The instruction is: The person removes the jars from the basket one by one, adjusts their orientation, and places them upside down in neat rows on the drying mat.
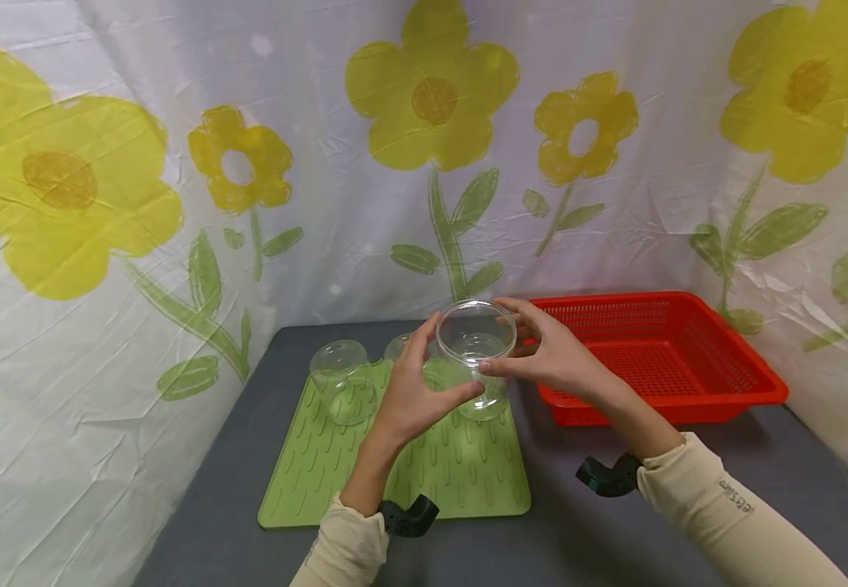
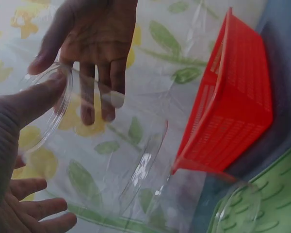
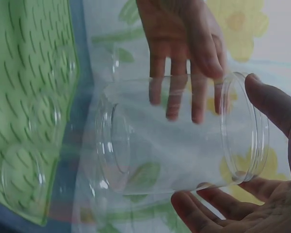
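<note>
Between both hands is a clear plastic jar [image 1: 474, 342], raised over the green mat with its round rim up. My left hand [image 1: 411, 401] holds its left side, thumb in front and fingers along the wall. On the right, my right hand [image 1: 559, 352] grips near the rim, with the thumb on the ridged edge and the fingers around the far side. The right wrist view shows the transparent body [image 3: 155, 136] lengthwise, with nothing visible inside. Another clear jar [image 1: 342, 399] stands on the mat at the left, and a further clear jar [image 1: 396, 346] is partly hidden behind my left hand.
The green ridged mat [image 1: 395, 489] lies on a dark grey table [image 1: 578, 522]. A red perforated plastic basket [image 1: 732, 399] stands to the right of the mat. Behind the table hangs a white curtain [image 1: 321, 244] with yellow flowers.
</note>
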Available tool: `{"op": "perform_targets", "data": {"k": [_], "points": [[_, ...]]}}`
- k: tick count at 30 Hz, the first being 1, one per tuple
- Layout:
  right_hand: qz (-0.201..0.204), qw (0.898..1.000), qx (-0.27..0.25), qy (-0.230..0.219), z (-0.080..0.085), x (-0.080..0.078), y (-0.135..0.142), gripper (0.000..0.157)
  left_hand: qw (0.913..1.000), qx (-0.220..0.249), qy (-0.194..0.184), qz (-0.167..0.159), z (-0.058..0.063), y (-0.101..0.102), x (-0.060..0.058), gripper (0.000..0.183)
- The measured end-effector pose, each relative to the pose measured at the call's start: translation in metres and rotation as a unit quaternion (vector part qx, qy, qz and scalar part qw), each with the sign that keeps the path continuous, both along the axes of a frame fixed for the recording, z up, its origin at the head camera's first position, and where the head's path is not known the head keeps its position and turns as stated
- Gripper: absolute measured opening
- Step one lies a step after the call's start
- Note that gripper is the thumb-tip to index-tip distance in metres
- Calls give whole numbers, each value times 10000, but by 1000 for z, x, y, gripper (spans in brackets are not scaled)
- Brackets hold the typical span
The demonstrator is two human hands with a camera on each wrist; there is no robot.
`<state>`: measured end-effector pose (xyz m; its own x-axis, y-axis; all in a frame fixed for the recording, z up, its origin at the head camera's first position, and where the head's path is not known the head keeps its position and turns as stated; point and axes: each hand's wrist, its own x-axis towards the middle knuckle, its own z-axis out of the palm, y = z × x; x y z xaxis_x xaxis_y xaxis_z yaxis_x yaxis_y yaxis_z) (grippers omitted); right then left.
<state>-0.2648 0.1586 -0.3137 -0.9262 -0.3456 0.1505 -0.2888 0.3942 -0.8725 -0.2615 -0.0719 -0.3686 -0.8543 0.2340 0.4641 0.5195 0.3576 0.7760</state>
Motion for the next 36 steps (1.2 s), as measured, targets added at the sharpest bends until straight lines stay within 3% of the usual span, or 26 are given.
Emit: {"op": "perform_targets", "data": {"k": [8,19,25,36], "points": [[218,9995,-190,99,-12,8,-10,89,9996,275,28,-40,-9,-1,4,104],[298,9989,-250,249,-26,6,-15,93,9994,337,110,52,-21,-3,4,101],[347,9973,-506,409,-36,3,-13,91,9974,706,-104,-36,-29,-5,2,98],[502,9939,-316,933,-60,2,-10,97,9859,1603,-248,-417,-40,-9,0,94]]}}
